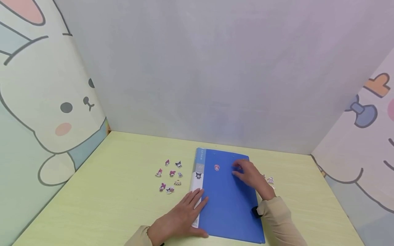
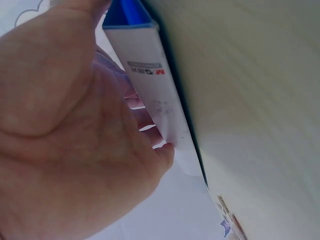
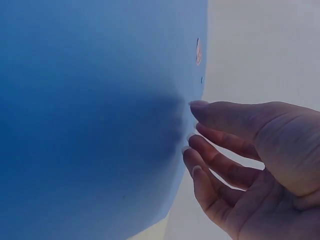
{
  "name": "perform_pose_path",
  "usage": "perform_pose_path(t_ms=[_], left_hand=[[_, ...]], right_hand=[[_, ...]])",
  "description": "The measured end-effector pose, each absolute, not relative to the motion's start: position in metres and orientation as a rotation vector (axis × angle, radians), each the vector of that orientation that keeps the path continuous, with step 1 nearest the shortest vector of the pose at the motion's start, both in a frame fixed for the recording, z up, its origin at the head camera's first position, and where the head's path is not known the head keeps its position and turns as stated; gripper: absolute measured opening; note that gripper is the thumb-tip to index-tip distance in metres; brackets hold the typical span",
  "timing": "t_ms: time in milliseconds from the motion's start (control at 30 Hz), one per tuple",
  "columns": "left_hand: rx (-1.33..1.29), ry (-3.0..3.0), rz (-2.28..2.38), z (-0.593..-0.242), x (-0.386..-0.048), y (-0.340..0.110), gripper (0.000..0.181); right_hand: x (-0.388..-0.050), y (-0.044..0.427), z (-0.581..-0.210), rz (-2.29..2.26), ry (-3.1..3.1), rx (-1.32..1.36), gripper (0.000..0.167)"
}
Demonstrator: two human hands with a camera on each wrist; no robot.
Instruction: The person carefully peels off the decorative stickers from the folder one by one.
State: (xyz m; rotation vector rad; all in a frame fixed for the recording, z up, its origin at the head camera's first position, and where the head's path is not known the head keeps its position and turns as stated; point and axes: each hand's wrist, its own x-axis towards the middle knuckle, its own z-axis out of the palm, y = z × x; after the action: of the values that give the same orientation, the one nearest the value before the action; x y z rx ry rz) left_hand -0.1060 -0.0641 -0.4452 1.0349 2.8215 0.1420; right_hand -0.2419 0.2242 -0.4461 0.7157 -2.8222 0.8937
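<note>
A blue file folder (image 1: 227,201) lies on the table, its pale spine (image 2: 150,75) toward the left. Flat across the lower spine and cover edge rests my left hand (image 1: 181,217), fingers extended and thumb near the bottom edge. My right hand (image 1: 250,174) is over the upper right of the cover, fingers loosely bent. In the right wrist view, a gap shows between thumb and fingers, with nothing visible held there. One pink character sticker (image 1: 217,167) is on the upper cover, and a dark-hooded character sticker (image 1: 198,175) is on the spine. Any spot beneath the right fingers is partly hidden.
Several small character stickers (image 1: 172,173) lie on the yellow table (image 1: 123,191) left of the folder. More stickers (image 1: 270,180) sit to its right, partly behind the right forearm. A pale wall (image 1: 197,75) stands behind, with cartoon-printed panels at both sides.
</note>
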Motion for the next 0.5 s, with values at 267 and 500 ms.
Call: perform_pose_path(t_ms=[267, 500], left_hand=[[1.037, 2.813, 0.176, -0.444, -0.106, -0.065, 0.103], [1.073, 2.837, 0.176, -0.444, -0.106, -0.065, 0.102]], right_hand=[[-0.244, 0.215, -0.444, 0.910, -2.846, 0.741, 0.022], [-0.245, 0.208, -0.443, 0.933, -2.881, 0.737, 0.025]])
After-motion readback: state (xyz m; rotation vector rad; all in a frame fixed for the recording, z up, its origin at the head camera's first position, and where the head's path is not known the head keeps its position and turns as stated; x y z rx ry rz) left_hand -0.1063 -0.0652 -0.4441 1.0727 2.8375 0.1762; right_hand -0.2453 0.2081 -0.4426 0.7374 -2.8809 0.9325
